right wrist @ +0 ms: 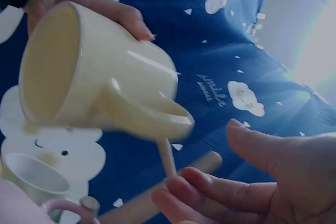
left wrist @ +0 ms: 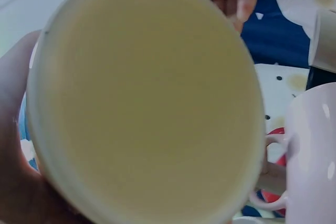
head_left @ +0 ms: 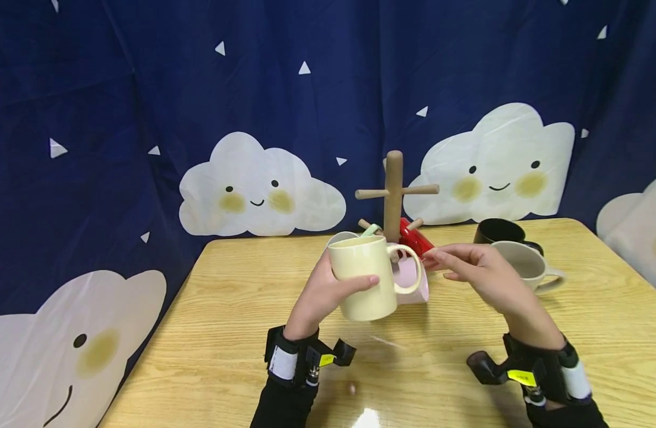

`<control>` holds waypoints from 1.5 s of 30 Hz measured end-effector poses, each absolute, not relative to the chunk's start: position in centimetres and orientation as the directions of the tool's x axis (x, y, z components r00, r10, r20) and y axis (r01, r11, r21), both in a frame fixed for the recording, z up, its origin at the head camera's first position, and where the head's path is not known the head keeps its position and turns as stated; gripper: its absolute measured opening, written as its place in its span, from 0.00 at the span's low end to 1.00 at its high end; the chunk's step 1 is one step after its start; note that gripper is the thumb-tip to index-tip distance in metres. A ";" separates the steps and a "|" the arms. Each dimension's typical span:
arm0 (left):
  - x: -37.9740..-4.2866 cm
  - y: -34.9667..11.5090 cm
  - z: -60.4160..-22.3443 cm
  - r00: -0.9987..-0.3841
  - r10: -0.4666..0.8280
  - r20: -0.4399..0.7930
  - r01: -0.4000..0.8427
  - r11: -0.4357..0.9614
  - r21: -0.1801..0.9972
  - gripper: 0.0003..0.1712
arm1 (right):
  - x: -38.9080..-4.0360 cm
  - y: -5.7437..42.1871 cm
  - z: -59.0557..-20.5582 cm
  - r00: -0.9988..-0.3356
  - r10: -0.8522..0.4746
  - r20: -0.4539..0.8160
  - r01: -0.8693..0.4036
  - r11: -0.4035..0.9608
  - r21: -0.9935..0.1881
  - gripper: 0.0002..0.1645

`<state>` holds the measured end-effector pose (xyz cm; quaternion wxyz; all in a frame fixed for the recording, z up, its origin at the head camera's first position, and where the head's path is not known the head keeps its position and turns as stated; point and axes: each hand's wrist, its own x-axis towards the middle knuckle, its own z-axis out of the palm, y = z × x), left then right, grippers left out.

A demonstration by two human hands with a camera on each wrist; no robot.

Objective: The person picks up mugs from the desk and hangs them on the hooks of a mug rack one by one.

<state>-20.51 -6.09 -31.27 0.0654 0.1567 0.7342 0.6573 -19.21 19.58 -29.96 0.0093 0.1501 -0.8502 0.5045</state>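
- Pale wooden tabletop (head_left: 242,333) gives you room at ten o'clock, to its left edge.
- At twelve, your left hand (head_left: 318,294) grips the cream mug (head_left: 360,261).
- At one, your right hand (head_left: 485,273) keeps thumb and fingers apart.
- Beyond, near twelve: wooden rack (head_left: 394,205).

Got a light wood-grain tabletop (head_left: 242,309) here, kinda glossy, with rounded far corners and a bright glare spot up front. Has an upright black mug (head_left: 498,230) toward the back right, plus a pale grey mug (head_left: 530,264) just in front. Also carries a wooden mug stand (head_left: 393,205), hidden at the base.
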 end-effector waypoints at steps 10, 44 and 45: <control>-20.8 -7.7 -31.2 -0.969 0.211 0.124 0.126 -0.006 0.992 0.37 | -19.3 21.1 -29.8 -0.952 -0.220 0.214 -0.294 0.450 -0.844 0.22; -21.7 -8.5 -31.3 -0.973 0.209 0.100 -0.066 -0.665 0.744 0.35 | -19.5 22.9 -29.6 -0.966 -0.202 0.164 -0.253 0.582 -0.772 0.22; -21.7 -8.5 -31.3 -0.972 0.213 0.103 -0.068 -0.670 0.739 0.35 | -19.5 22.9 -29.6 -0.967 -0.202 0.158 -0.250 0.602 -0.758 0.23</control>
